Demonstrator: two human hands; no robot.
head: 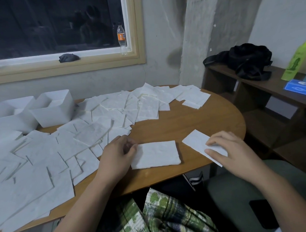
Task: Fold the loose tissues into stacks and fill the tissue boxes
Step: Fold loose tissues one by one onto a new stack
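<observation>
Several loose white tissues (103, 118) cover the left and far part of the round wooden table (192, 121). A small stack of square tissues (157, 154) lies near the front edge. My left hand (115, 154) pinches its left edge with curled fingers. To the right lies a folded tissue (195, 142), and my right hand (229, 149) rests on its near end, fingers and thumb curled around that end. White tissue boxes (55, 109) stand open at the far left; one holds tissues.
A shelf unit (263, 97) at the right carries a black bag (246, 61), a green bottle (297, 60) and a blue box (298, 87). An orange-label bottle (121, 38) and a dark cloth (69, 57) sit on the windowsill. My lap is below the table edge.
</observation>
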